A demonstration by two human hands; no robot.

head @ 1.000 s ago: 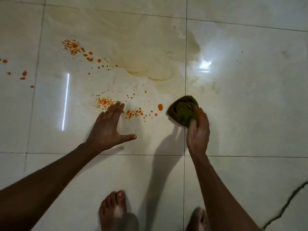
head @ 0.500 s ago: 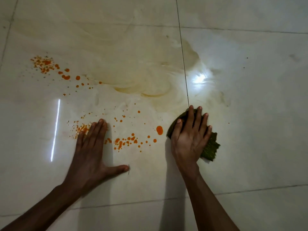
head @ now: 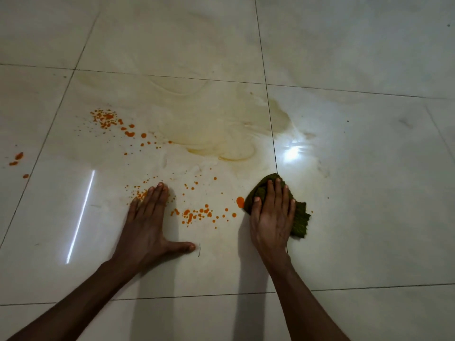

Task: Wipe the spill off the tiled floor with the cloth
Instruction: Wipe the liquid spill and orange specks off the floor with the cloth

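My right hand (head: 272,217) lies flat on a dark green cloth (head: 300,219), pressing it to the glossy tiled floor (head: 369,193). A large orange drop (head: 240,202) sits right at the cloth's left edge. Between my hands runs a band of small orange drops (head: 197,214). My left hand (head: 147,225) rests flat on the tile with fingers together and thumb spread, its fingertips on a patch of fine orange specks. Another cluster of orange drops (head: 108,119) lies further away at the left. A pale yellowish smear (head: 221,134) spreads across the tile beyond the hands.
A few orange drops (head: 17,158) lie on the neighbouring tile at the far left. A bright lamp glare (head: 291,152) and a long light streak (head: 80,217) reflect off the floor. Dark grout lines cross the floor. A short dark mark (head: 199,249) sits beside my left thumb.
My right hand went from gripping the bunched cloth above the floor to pressing it flat on the tile. My view dropped closer to the floor and my feet left the frame.
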